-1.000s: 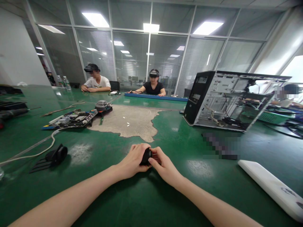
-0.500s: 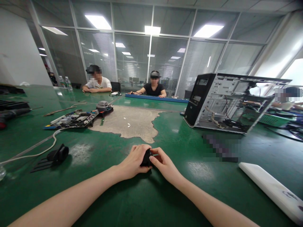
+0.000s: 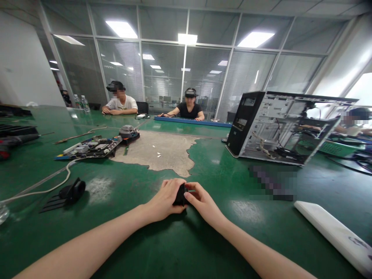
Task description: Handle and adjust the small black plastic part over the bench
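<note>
Between both hands, just above the green tabletop, is a small black part (image 3: 179,195), mostly covered by fingers, so its kind does not show. My left hand (image 3: 166,197) wraps over its left side, thumb underneath. On its right edge my right hand (image 3: 202,199) grips it between thumb and fingertips. Left of the hands lies a black plastic piece (image 3: 72,192) with a round ring and long prongs. Farther off, a circuit board (image 3: 90,147) rests beside a round metal-topped cooler (image 3: 128,131).
An opened computer case (image 3: 273,128) stands at the right. Near the right edge lies a long white block (image 3: 331,232), with a blurred dark strip (image 3: 270,184) behind it. A pale cable (image 3: 68,170) runs along the left. Two people sit across the table; another is at far right.
The view has shifted very slightly. Both hands keep the same grip on the black part, with no clear movement.
</note>
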The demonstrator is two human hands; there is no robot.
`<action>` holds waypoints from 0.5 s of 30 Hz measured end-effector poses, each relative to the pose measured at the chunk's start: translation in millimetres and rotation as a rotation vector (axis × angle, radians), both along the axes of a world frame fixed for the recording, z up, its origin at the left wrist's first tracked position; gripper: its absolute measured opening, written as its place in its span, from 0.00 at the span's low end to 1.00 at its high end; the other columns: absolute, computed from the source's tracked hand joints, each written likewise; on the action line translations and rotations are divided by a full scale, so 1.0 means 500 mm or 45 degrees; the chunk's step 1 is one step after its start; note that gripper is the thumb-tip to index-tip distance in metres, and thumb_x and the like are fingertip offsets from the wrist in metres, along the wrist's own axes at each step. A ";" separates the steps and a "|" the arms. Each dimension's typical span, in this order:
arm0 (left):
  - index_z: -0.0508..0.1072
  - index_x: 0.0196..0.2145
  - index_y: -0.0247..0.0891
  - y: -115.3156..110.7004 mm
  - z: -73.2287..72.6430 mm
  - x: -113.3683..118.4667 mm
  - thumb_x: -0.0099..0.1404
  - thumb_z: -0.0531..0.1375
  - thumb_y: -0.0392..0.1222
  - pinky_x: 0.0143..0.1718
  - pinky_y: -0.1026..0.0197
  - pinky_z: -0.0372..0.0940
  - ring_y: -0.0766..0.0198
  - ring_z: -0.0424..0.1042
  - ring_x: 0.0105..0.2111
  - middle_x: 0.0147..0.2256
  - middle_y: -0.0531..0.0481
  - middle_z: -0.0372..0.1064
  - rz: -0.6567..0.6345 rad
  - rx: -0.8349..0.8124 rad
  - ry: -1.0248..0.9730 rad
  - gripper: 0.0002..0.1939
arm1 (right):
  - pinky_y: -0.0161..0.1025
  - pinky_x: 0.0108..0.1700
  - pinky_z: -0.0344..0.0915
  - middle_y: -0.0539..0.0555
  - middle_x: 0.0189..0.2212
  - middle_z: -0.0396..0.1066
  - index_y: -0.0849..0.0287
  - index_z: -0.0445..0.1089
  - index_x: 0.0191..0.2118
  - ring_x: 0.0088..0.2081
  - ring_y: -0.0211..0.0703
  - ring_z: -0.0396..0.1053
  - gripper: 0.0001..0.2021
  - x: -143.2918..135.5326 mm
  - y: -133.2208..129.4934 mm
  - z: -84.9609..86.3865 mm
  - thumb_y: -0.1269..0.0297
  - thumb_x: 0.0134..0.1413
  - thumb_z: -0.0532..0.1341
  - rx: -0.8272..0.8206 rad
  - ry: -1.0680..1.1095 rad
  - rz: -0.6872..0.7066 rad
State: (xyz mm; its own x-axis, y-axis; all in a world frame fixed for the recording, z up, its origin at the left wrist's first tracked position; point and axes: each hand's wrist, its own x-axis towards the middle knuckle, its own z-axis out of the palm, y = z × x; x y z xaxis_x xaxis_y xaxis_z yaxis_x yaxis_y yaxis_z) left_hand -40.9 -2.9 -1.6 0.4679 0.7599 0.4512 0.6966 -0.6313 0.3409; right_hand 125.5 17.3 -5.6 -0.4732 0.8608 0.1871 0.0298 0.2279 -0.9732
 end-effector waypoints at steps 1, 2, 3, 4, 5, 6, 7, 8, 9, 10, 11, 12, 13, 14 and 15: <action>0.51 0.50 0.42 0.000 0.000 0.000 0.53 0.60 0.39 0.46 0.53 0.52 0.55 0.61 0.45 0.45 0.46 0.60 0.000 0.000 -0.002 0.28 | 0.40 0.41 0.65 0.52 0.37 0.66 0.57 0.61 0.38 0.37 0.40 0.67 0.11 0.001 -0.002 0.001 0.59 0.49 0.58 0.005 -0.011 0.016; 0.51 0.50 0.42 0.000 0.000 -0.001 0.53 0.60 0.39 0.46 0.53 0.52 0.55 0.61 0.45 0.45 0.47 0.60 -0.002 -0.001 -0.002 0.29 | 0.39 0.40 0.66 0.51 0.36 0.66 0.56 0.61 0.38 0.37 0.40 0.67 0.11 0.003 -0.005 0.001 0.60 0.49 0.59 0.013 -0.012 0.037; 0.51 0.50 0.42 0.000 0.000 -0.001 0.53 0.60 0.39 0.46 0.53 0.52 0.55 0.61 0.45 0.45 0.47 0.60 -0.005 -0.003 0.000 0.29 | 0.39 0.40 0.66 0.51 0.36 0.65 0.56 0.61 0.38 0.38 0.40 0.67 0.11 0.004 -0.008 0.002 0.60 0.49 0.59 0.025 -0.003 0.057; 0.51 0.50 0.42 0.000 0.000 -0.001 0.53 0.60 0.38 0.46 0.53 0.52 0.55 0.61 0.45 0.45 0.47 0.60 -0.007 -0.003 0.003 0.29 | 0.38 0.40 0.66 0.50 0.36 0.65 0.56 0.60 0.38 0.39 0.40 0.67 0.11 0.006 -0.010 0.003 0.60 0.48 0.59 0.038 0.012 0.069; 0.51 0.50 0.42 0.000 0.000 -0.001 0.53 0.60 0.38 0.46 0.53 0.52 0.55 0.61 0.45 0.45 0.46 0.60 -0.007 -0.001 0.006 0.29 | 0.38 0.40 0.66 0.50 0.36 0.64 0.55 0.60 0.37 0.40 0.40 0.67 0.11 0.006 -0.012 0.003 0.61 0.48 0.60 0.051 0.030 0.071; 0.51 0.50 0.42 -0.001 0.000 -0.001 0.53 0.60 0.38 0.46 0.53 0.52 0.55 0.61 0.45 0.45 0.46 0.60 -0.005 0.001 0.009 0.29 | 0.37 0.39 0.66 0.50 0.36 0.64 0.55 0.60 0.37 0.41 0.41 0.66 0.10 0.007 -0.013 0.003 0.61 0.48 0.60 0.063 0.044 0.062; 0.51 0.50 0.41 -0.001 0.001 -0.001 0.53 0.59 0.38 0.46 0.53 0.52 0.55 0.61 0.45 0.45 0.46 0.60 -0.002 0.003 0.011 0.28 | 0.37 0.39 0.66 0.50 0.36 0.64 0.56 0.61 0.36 0.41 0.41 0.66 0.09 0.006 -0.013 0.002 0.61 0.49 0.59 0.073 0.053 0.047; 0.51 0.50 0.41 -0.001 0.001 -0.001 0.54 0.59 0.39 0.46 0.53 0.52 0.55 0.60 0.45 0.45 0.46 0.60 0.001 0.005 0.013 0.28 | 0.36 0.38 0.66 0.50 0.35 0.63 0.56 0.61 0.35 0.41 0.41 0.66 0.08 0.005 -0.011 0.001 0.60 0.49 0.59 0.079 0.057 0.030; 0.51 0.50 0.41 -0.001 0.002 0.000 0.54 0.59 0.39 0.46 0.53 0.52 0.55 0.60 0.45 0.45 0.46 0.60 0.002 0.006 0.013 0.28 | 0.35 0.36 0.66 0.50 0.34 0.63 0.56 0.61 0.34 0.40 0.41 0.66 0.08 0.004 -0.009 0.000 0.60 0.49 0.59 0.081 0.060 0.015; 0.51 0.50 0.41 -0.001 0.002 0.000 0.54 0.59 0.39 0.46 0.53 0.52 0.55 0.60 0.45 0.45 0.46 0.60 -0.001 0.006 0.013 0.29 | 0.35 0.35 0.66 0.50 0.34 0.63 0.56 0.60 0.34 0.40 0.41 0.66 0.08 0.003 -0.006 -0.001 0.60 0.49 0.59 0.079 0.060 0.005; 0.51 0.50 0.41 -0.001 0.002 0.000 0.54 0.60 0.39 0.46 0.54 0.52 0.55 0.60 0.45 0.45 0.46 0.60 -0.005 0.003 0.012 0.29 | 0.35 0.34 0.66 0.50 0.34 0.63 0.56 0.60 0.34 0.40 0.41 0.66 0.08 0.002 -0.004 -0.002 0.61 0.49 0.59 0.076 0.056 -0.003; 0.51 0.50 0.41 -0.001 0.002 0.000 0.54 0.60 0.39 0.46 0.54 0.52 0.56 0.60 0.45 0.44 0.47 0.60 -0.007 0.001 0.010 0.29 | 0.35 0.35 0.66 0.50 0.35 0.63 0.56 0.60 0.35 0.40 0.41 0.66 0.08 0.001 -0.002 -0.003 0.61 0.49 0.59 0.071 0.047 -0.010; 0.51 0.50 0.41 -0.001 0.001 0.000 0.53 0.60 0.38 0.46 0.54 0.52 0.56 0.60 0.45 0.44 0.47 0.60 -0.008 0.001 0.008 0.29 | 0.36 0.36 0.66 0.51 0.37 0.63 0.56 0.60 0.36 0.40 0.41 0.66 0.09 0.000 0.000 -0.003 0.61 0.49 0.59 0.064 0.030 -0.015; 0.51 0.49 0.41 0.000 0.001 0.000 0.53 0.60 0.38 0.46 0.54 0.51 0.56 0.60 0.45 0.44 0.47 0.60 -0.007 0.001 0.006 0.28 | 0.38 0.38 0.66 0.52 0.38 0.64 0.56 0.60 0.38 0.40 0.41 0.66 0.10 0.000 0.000 -0.003 0.61 0.49 0.59 0.055 0.010 -0.017; 0.51 0.49 0.41 0.000 0.001 0.000 0.53 0.60 0.38 0.46 0.54 0.51 0.56 0.60 0.45 0.44 0.47 0.60 -0.005 0.000 0.007 0.28 | 0.39 0.40 0.66 0.52 0.38 0.64 0.56 0.60 0.39 0.40 0.41 0.66 0.11 0.001 -0.001 -0.002 0.61 0.49 0.58 0.046 -0.013 -0.010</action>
